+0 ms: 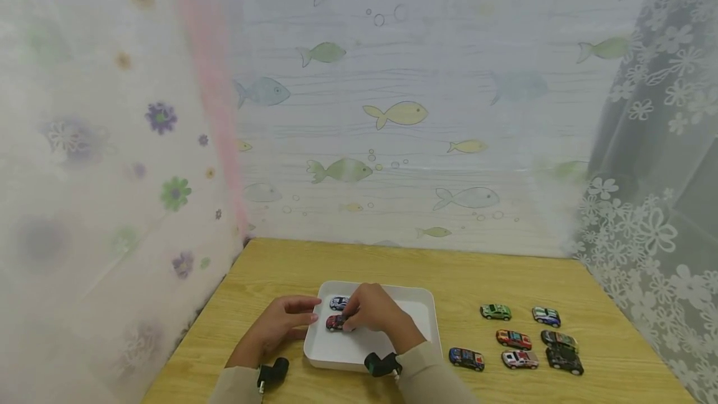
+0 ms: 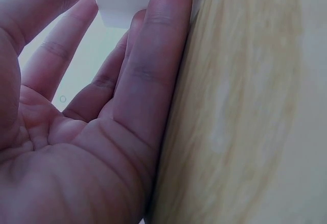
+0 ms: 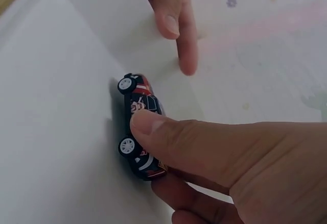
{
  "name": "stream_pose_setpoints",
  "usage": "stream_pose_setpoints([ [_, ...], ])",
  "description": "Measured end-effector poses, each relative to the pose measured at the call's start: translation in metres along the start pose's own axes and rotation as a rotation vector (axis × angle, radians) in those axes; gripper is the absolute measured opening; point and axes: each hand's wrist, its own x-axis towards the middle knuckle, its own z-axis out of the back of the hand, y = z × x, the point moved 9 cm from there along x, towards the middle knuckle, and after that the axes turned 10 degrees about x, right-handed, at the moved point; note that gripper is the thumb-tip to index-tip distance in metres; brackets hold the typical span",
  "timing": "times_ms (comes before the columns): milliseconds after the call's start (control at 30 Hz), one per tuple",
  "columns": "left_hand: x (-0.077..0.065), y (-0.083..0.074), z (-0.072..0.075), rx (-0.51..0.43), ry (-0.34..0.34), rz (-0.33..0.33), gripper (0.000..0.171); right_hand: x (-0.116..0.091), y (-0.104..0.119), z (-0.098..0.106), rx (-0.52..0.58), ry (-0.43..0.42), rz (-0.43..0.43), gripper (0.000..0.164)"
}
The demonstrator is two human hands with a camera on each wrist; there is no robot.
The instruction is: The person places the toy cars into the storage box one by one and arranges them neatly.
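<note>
A small dark toy car with red markings (image 1: 334,323) is in the white tray (image 1: 342,352), in its left part. My right hand (image 1: 377,312) pinches this car; in the right wrist view the thumb (image 3: 150,124) presses its side, and its white wheels are at the tray floor. A blue and white toy car (image 1: 339,303) sits just beyond it in the tray. At the tray's left wall is my left hand (image 1: 280,322), fingers extended and spread, tips right at the rim. The left wrist view shows its lower edge along the wooden table.
Right of the tray, several toy cars stand on the wooden table (image 1: 291,260), among them a green one (image 1: 496,312), a dark blue one (image 1: 467,358) and a black one (image 1: 564,360). Patterned curtains (image 1: 392,142) surround the table at the back and sides.
</note>
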Motion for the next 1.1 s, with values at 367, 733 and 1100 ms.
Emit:
stream_pose_setpoints([
  [367, 0.001, -0.002, 0.002, -0.002, -0.015, -0.003, 0.051, 0.002, 0.004, -0.004, 0.012, -0.026, -0.007, 0.015],
  [733, 0.0, -0.005, 0.001, -0.002, -0.011, 0.0, 0.051, -0.001, 0.007, -0.002, -0.051, -0.031, -0.015, 0.02],
  [1100, 0.0, -0.001, 0.0, -0.002, -0.022, 0.018, 0.05, -0.029, 0.017, 0.023, -0.099, -0.049, 0.101, 0.02],
])
